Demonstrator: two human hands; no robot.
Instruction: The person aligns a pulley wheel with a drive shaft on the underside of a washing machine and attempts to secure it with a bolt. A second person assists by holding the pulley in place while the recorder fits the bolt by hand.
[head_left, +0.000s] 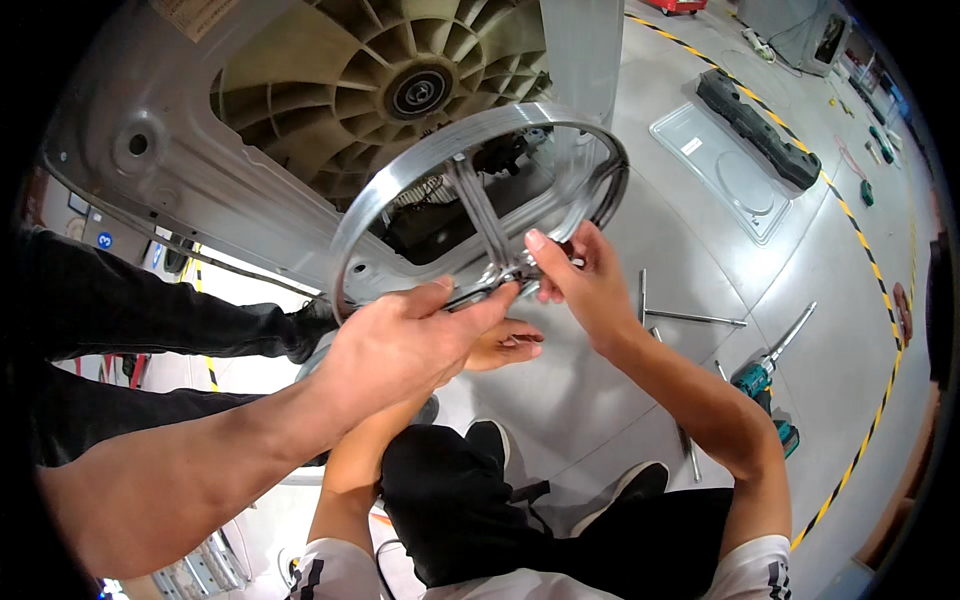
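Note:
A shiny metal pulley wheel point(478, 215) with a wide rim and thin spokes is held up in front of a washing machine's open back. My right hand point(588, 275) pinches it at the hub, thumb up and fingers curled. Below the hub, my left hand point(505, 345) is loosely open with nothing seen in it; the other person's arm covers part of it. That person's hand point(415, 325) reaches in from the left and grips a spoke close to the hub.
The grey machine cabinet point(590, 60) shows a ribbed plastic drum point(350, 70) inside. At right on the floor are a T-handle wrench point(690, 317), a teal power screwdriver point(755, 375), a clear panel point(710, 165) and a black block point(755, 130). The other person's dark-trousered legs point(150, 300) stand left.

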